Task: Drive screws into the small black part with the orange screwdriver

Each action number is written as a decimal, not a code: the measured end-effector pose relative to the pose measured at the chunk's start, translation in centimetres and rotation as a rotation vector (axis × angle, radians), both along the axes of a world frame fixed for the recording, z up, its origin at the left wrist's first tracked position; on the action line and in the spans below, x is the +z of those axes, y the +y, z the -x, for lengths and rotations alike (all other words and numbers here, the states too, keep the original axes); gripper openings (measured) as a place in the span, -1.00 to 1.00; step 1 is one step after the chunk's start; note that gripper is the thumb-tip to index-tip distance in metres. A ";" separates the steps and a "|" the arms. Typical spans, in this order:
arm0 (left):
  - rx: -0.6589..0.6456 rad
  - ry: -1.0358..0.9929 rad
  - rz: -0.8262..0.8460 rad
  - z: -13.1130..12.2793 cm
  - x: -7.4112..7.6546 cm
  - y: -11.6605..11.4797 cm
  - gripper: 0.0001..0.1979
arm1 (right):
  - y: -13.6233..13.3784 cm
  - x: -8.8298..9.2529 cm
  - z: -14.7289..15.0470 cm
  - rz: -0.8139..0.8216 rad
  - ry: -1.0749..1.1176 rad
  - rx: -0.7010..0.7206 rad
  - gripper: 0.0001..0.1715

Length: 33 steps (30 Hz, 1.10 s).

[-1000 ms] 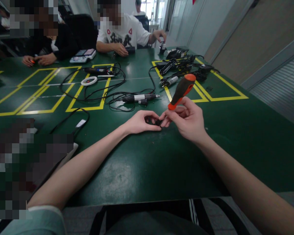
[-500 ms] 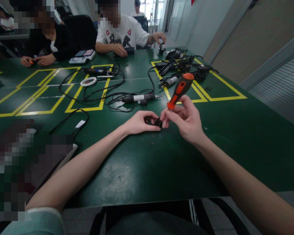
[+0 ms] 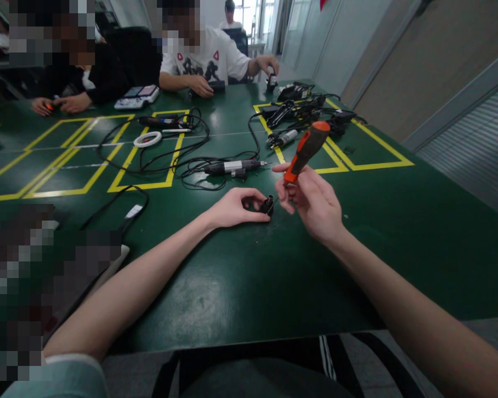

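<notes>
My left hand rests on the green table and pinches a small black cylindrical part between thumb and fingers. My right hand grips a screwdriver with an orange and black handle, tilted up and to the right. Its thin tip points down at the black part. The two hands sit close together near the table's middle.
A black electric screwdriver with tangled cables lies just beyond my hands. A white tape ring and more tools lie inside yellow floor-tape boxes. Two people sit at the far edge, their hands on the table. A blurred object is at the left.
My right hand has lifted slightly and opened away from the left, so the black part now shows between them. The left hand stays put.
</notes>
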State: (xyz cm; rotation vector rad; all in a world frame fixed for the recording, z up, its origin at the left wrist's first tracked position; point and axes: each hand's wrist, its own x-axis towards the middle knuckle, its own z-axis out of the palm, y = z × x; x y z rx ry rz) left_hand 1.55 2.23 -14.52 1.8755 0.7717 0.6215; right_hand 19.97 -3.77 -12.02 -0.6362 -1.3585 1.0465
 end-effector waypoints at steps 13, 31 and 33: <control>-0.012 -0.020 0.022 0.0 -0.2 0.1 -0.65 | -0.5 -0.2 0.8 -0.062 -0.018 -0.055 -0.64; -0.013 -0.058 0.052 -0.2 -0.2 0.0 -0.60 | -0.1 -0.4 0.7 -0.134 -0.029 -0.094 -0.68; -0.011 -0.060 0.049 -0.2 -0.1 0.0 -0.60 | -0.2 -0.3 0.7 -0.117 -0.054 -0.100 -0.69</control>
